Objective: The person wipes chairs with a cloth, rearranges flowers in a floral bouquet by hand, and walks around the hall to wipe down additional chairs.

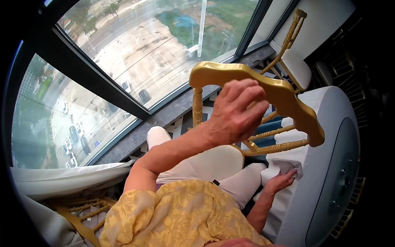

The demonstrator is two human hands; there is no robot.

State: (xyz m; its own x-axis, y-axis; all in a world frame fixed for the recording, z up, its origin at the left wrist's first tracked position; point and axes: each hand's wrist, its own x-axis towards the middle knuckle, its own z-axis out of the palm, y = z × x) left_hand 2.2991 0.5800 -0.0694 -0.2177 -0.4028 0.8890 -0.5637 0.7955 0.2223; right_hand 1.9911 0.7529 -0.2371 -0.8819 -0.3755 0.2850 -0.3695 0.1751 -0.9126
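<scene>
My left hand [238,111] is in front of the curved top rail of a gold chair [284,88], with its fingers bent inward. Whether it grips the rail or only hovers before it, I cannot make out; the palm side is hidden. Low on the right, my right hand [282,181] has its fingers closed on a crumpled pale grey cloth [293,168]. That cloth is beside the white tablecloth [284,210] hanging from a round table. The chair's turned spindles and its pale seat [222,160] show below the rail.
The round table [341,177] with a dark glass turntable stands close on my right. Tall windows [144,49] rise ahead and left above a grey sill. Another gold chair [294,61] stands at the far wall. A white curtain [70,179] and a further gold chair [88,212] are at lower left.
</scene>
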